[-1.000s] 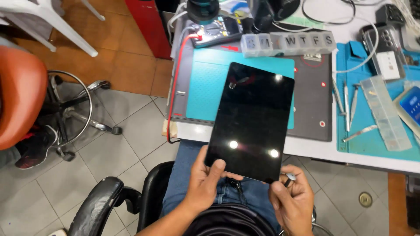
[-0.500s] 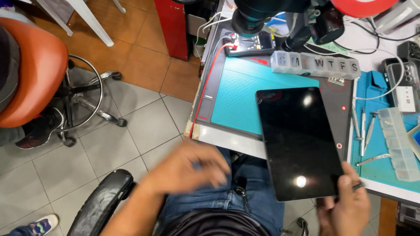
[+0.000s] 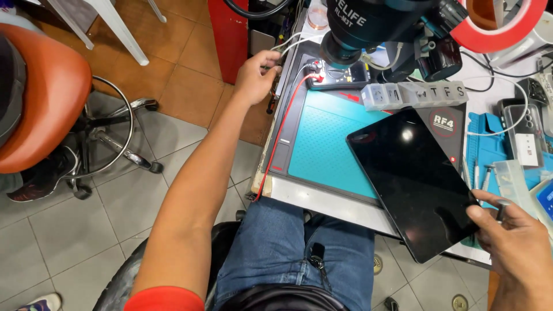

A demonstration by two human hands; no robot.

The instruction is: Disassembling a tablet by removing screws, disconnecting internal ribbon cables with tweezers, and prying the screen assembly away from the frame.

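Seated worker at a repair table (image 3: 345, 208), seen from above. Half a second earlier the left hand (image 3: 256, 74) was low over the lap, near the tablet (image 3: 416, 181); a second earlier it helped carry the tablet. It has since let go and stretched to the far left corner of the table, where its fingers curl loosely around a white cable (image 3: 286, 45) beside the red lead (image 3: 282, 129); whether they pinch the cable cannot be told. The tablet therefore rests on the right hand (image 3: 514, 245) alone, whose grip is clenched on the near right corner, thumb on the dark glass. The tablet lies tilted over the near right part of the teal mat (image 3: 325, 144), screen up, its near edge overhanging the table; judged from this, the work has turned from handling the tablet to fetching a lead. Packages and signs: a long clear pill box (image 3: 413, 94) with lettered lids lies far of the tablet; a round red-and-white badge (image 3: 444, 122) sits on the mat's dark margin, just far of the tablet's right corner; a white-lettered label bands the black microscope (image 3: 368, 23) at far centre; a red tape roll (image 3: 500, 26) stands at far right.
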